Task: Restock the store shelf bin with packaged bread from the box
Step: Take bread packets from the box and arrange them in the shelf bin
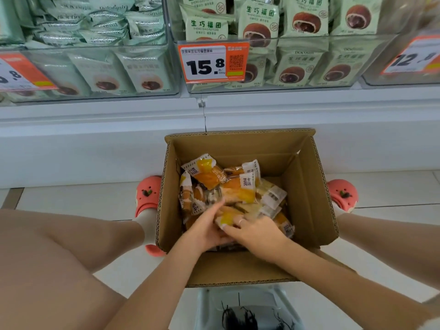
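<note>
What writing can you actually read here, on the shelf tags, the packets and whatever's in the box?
"15.8": orange-and-white price tag on the middle clear bin.
"生巧福团": pale green bun packets in that bin.
"芝士风味": yellow-and-white bread packet in the brown cardboard box.
"12": partly cut-off right orange tag.
Smaller tag print and left bin packets: too blurred.

Orange-and-yellow bread packets (228, 186) with white ends fill a brown cardboard box (307, 186). Pale green packs (258, 25) picture brown buns above an orange-bordered white price tag (213, 64). Coral-pink clogs (147, 194) flank the box.
</note>
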A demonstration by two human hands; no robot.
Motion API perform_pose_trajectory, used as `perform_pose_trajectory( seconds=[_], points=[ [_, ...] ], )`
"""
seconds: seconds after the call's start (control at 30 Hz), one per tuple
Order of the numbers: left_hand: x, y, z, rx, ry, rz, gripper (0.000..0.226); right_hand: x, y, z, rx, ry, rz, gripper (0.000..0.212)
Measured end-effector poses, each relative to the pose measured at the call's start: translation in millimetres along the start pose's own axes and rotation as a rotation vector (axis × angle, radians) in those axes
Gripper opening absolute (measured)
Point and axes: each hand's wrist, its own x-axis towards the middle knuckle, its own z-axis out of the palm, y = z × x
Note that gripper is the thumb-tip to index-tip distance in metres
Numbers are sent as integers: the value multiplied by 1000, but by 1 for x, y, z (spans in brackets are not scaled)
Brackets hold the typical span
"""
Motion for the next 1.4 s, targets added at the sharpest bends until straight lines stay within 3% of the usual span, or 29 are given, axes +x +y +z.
perform_pose_trajectory(
  seconds=[0.13, 0.2, 0.27, 0.37, 0.4, 0.47, 0.57, 0.77, 0.87, 1.03, 1.17, 1.23, 1.3, 1.37, 1.4],
  points=[
    [0, -11, 6, -68, 153, 152, 49, -9, -6, -4, 23, -131, -107, 34],
    [-6, -7, 10, -48, 140, 213, 46, -11, 0, -13, 154, -185, -44, 21],
    [-16, -2, 18, -57, 51, 233, 47, -12, 8, -29, 391, -75, 226, 40],
    [-33, 6, 29, -148, -68, 249, 40, -11, 29, -54, 645, 284, 769, 25],
    [-38, 9, 33, -170, -82, 266, 34, -7, 34, -62, 743, 325, 873, 22],
    [-46, 14, 40, -201, -120, 345, 33, 1, 40, -79, 1090, 197, 961, 32],
    [-57, 24, 47, -170, -180, 505, 43, 12, 37, -102, 1593, 0, 970, 33],
    [-106, 65, 58, 19, -368, 765, 70, 33, 47, -157, 1431, 135, 772, 24],
    [-137, 102, 70, 72, -443, 946, 52, 47, 64, -201, 1383, 221, 751, 24],
    [-195, 157, 119, -51, -487, 1124, 75, 86, 78, -277, 1589, 455, 658, 38],
    [-248, 203, 170, -75, -609, 1284, 41, 118, 88, -347, 1591, 633, 545, 36],
    [-275, 229, 188, -34, -555, 1343, 32, 128, 106, -388, 1535, 717, 495, 42],
    [-301, 254, 200, -4, -392, 1447, 27, 135, 127, -432, 1466, 764, 421, 43],
    [-320, 279, 211, 108, -28, 1783, 24, 142, 150, -477, 1394, 801, 354, 54],
    [-325, 291, 217, 311, 286, 2035, 23, 145, 161, -496, 1357, 806, 342, 58]
  ],
)
